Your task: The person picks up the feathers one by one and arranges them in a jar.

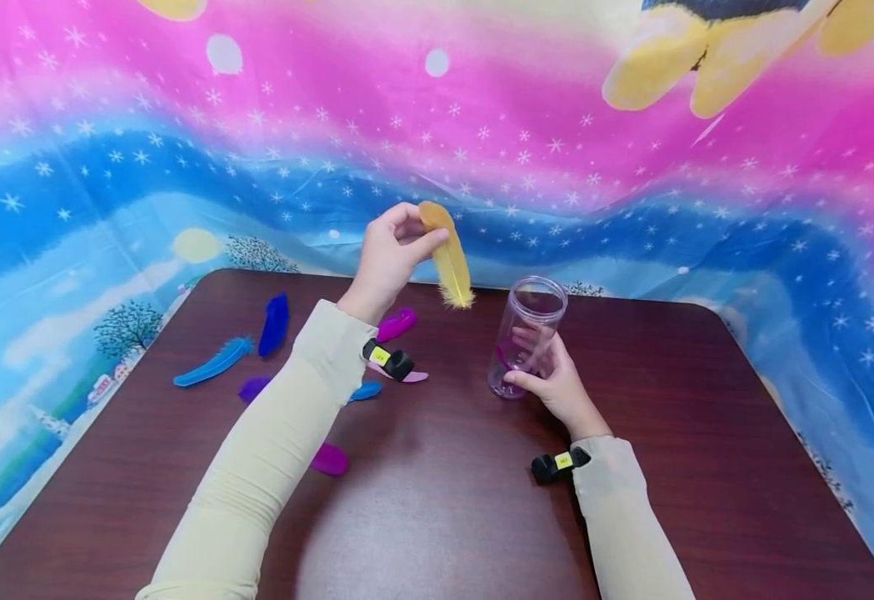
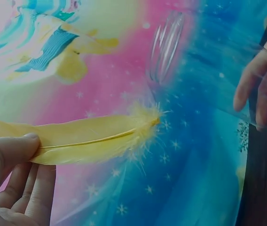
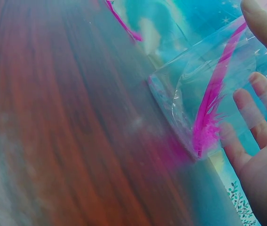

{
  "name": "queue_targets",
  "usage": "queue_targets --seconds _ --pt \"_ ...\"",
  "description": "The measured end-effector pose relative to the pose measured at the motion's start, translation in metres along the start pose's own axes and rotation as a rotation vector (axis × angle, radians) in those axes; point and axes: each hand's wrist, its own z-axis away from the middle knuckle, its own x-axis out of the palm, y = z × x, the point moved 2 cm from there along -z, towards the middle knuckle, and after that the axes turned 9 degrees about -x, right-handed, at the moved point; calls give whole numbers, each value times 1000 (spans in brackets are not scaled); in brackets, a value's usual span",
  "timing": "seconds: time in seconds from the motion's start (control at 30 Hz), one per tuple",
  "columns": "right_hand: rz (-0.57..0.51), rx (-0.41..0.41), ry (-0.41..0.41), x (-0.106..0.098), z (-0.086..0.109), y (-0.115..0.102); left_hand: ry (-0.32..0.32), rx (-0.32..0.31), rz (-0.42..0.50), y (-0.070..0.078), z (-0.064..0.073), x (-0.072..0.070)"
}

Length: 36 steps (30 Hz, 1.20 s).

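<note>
Between thumb and fingers, my left hand (image 1: 392, 258) pinches a yellow feather (image 1: 449, 258) near its rounded tip. Its fluffy quill end points down and right, toward the mouth of a clear plastic jar (image 1: 538, 300). In the left wrist view the yellow feather (image 2: 91, 139) lies across in front of the jar's threaded rim (image 2: 166, 47). Fingers and thumb of my right hand (image 1: 556, 387) are curled round the jar, which stands on the table slightly tilted. A magenta feather (image 3: 213, 94) shows inside the jar in the right wrist view, its fluffy end at the bottom.
On the left of the dark wooden table (image 1: 437, 517) lie several feathers: a light blue feather (image 1: 213, 362), a dark blue feather (image 1: 274, 325), a magenta feather (image 1: 397, 323) and another magenta feather (image 1: 330, 459). My left arm hides part of them. A printed cloth (image 1: 437, 125) hangs behind the table.
</note>
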Motion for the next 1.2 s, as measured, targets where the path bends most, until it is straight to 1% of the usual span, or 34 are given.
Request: queue_targets --seconds 0.1,0.2,0.33,0.53,0.6,0.7,0.8,0.93,1.03,1.13,1.2 --pt "-5 2 0 0 0 1 -6 29 15 4 2 5" --pt "7 -10 -3 -1 -1 1 -8 59 1 9 4 9" --pt "14 -22 -4 -1 -1 1 -10 85 -23 13 5 14" --pt "11 -9 -7 -2 0 2 -21 109 -41 15 7 18" --pt "14 -10 -8 -2 0 2 -21 117 -35 16 8 20" --pt "21 -11 -8 -2 -1 2 -15 145 -25 19 10 23" --pt "23 -11 -10 -3 -2 3 -3 182 -11 22 11 29" --pt "17 -10 -12 -2 -2 3 2 214 -7 24 12 38" --pt "11 -13 -15 -2 -2 3 -6 221 -6 24 12 44" --pt "5 -24 -16 -2 -2 3 -29 234 0 23 12 50" --pt "-2 -29 -13 -1 -2 2 -44 254 -4 22 12 54"
